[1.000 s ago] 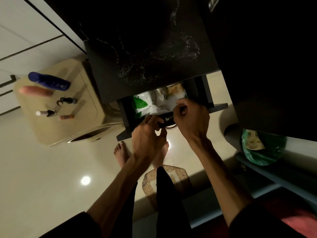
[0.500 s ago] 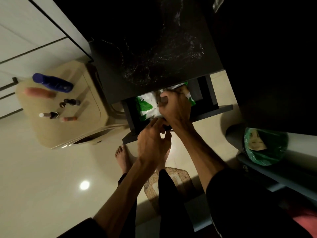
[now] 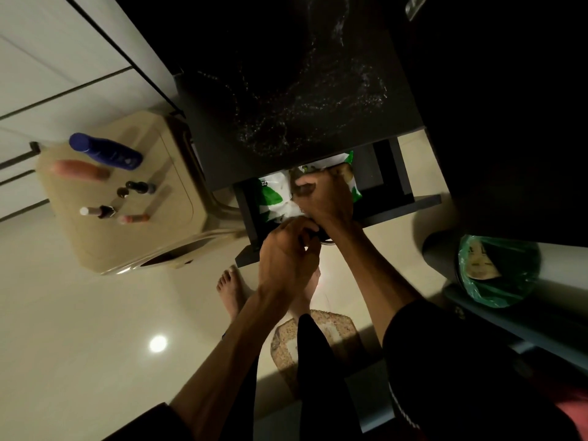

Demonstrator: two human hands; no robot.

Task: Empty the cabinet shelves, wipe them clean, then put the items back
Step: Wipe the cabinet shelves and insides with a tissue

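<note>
A dark cabinet [image 3: 286, 90] has its drawer [image 3: 413, 203] pulled out towards me. Inside lies a white and green packet [image 3: 272, 194]. My right hand [image 3: 324, 198] reaches into the drawer, fingers curled on the top of the packet. My left hand [image 3: 286, 253] is at the drawer's front edge, fingers curled round a small dark item [image 3: 313, 232] that is mostly hidden. The rest of the drawer's inside is too dark to make out.
A beige stool [image 3: 133, 237] at the left carries a blue bottle [image 3: 105, 151], a pink bottle [image 3: 79, 170] and several small bottles. At the right stands a bin with a green bag [image 3: 496, 275]. Wet streaks mark the cabinet top. My bare feet are on the tiled floor.
My right hand has moved from the drawer's front edge into the drawer and closed on the packet. My left hand stayed at the front edge.
</note>
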